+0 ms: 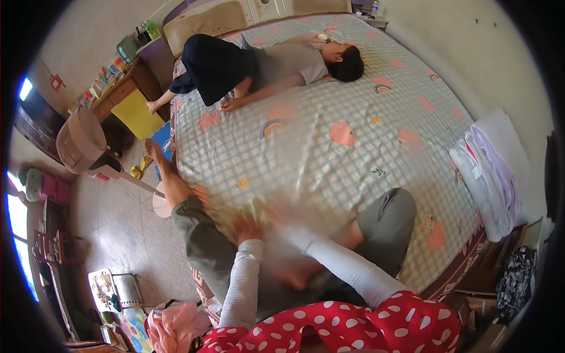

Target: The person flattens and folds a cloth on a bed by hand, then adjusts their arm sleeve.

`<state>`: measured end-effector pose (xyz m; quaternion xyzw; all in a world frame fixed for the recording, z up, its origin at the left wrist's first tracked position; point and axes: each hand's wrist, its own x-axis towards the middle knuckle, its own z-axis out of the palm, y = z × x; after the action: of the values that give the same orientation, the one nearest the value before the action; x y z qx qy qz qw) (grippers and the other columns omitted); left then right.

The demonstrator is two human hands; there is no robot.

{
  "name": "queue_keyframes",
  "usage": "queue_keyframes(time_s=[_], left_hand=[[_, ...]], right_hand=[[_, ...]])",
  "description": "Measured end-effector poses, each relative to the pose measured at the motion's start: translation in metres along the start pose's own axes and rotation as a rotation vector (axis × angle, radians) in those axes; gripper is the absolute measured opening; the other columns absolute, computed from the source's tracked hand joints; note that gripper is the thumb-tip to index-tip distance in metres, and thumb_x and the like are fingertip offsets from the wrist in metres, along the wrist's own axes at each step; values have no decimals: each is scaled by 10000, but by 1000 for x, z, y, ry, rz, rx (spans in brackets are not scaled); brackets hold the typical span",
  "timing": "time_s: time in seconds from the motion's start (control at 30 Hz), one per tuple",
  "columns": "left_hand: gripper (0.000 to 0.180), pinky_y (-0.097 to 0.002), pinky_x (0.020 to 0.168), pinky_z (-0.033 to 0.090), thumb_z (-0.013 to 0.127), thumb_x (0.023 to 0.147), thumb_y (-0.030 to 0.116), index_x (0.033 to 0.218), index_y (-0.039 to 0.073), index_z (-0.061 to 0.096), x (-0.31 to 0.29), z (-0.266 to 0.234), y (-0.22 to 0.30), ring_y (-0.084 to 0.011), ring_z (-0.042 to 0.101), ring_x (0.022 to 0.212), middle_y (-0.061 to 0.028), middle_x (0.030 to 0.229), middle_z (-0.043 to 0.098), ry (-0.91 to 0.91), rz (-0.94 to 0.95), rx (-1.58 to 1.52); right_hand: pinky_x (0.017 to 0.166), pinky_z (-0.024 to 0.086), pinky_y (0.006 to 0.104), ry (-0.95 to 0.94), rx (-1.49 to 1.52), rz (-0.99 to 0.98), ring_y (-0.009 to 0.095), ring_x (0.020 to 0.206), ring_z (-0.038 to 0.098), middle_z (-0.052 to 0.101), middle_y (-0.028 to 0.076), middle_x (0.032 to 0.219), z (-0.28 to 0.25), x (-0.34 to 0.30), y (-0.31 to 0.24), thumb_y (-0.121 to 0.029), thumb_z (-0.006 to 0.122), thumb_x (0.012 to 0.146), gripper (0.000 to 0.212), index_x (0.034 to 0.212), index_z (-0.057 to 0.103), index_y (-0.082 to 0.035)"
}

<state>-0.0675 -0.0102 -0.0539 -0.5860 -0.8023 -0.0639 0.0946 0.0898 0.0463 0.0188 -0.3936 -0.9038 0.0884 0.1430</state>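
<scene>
I sit on a bed with a checked sheet (pixel 329 170), my legs in grey-green trousers (pixel 385 220) bent apart. Between my knees, my left hand (pixel 247 227) rests against a pale yellowish, cloth-like thing (pixel 254 209). My right hand (pixel 283 215) is just to the right, close to the same thing. A hazy smear covers this middle area, so the fingers are blurred. Whether either hand grips the pale thing cannot be made out. White sleeves (pixel 347 265) cover both my forearms.
Another person (pixel 282 62) lies across the far side of the bed, holding a small white thing (pixel 323 37). Folded bedding (pixel 488 170) is stacked at the right edge. On the left stand a pale fan (pixel 82 138), a wooden desk (pixel 120 91) and the tiled floor (pixel 126 235).
</scene>
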Motion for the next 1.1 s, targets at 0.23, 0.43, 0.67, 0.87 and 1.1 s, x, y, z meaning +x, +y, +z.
queue_keyframes(time_s=[0.23,0.43,0.67,0.87,1.1], left_hand=[[399,-410,764,445,441,740,120,1132,187,470,-9,-87,48,-317,476,1028,-115,1216,429,-351,7,-416],[467,-370,803,431,446,724,24,1179,127,437,-1,-99,48,-341,466,1034,-159,1230,403,-12,75,-746],[467,-333,891,377,467,717,-24,1177,34,410,101,-117,42,-316,387,1131,-178,1251,366,193,165,-788],[503,-438,971,268,458,745,64,1236,98,352,237,-87,0,-346,303,1181,-182,1280,320,335,189,-725],[589,-601,959,53,451,759,483,1289,310,261,320,-41,10,-257,96,1288,-43,1387,166,-186,-178,-199]], right_hand=[[857,395,341,118,333,109,276,972,489,537,114,1036,13,-54,23,-76,433,759,187,870,573,-20],[864,395,338,408,405,82,277,1009,484,531,131,1048,-7,-40,27,-46,453,762,224,956,557,-1],[850,405,355,524,296,16,291,1000,489,555,131,1008,-72,69,52,-25,528,669,232,895,579,-10],[916,347,372,537,50,-258,282,1050,458,534,114,1077,-65,216,106,-58,537,682,290,967,585,-51],[964,265,399,116,29,161,267,1165,340,421,93,1232,-10,291,154,-368,543,722,487,1155,465,-161]])
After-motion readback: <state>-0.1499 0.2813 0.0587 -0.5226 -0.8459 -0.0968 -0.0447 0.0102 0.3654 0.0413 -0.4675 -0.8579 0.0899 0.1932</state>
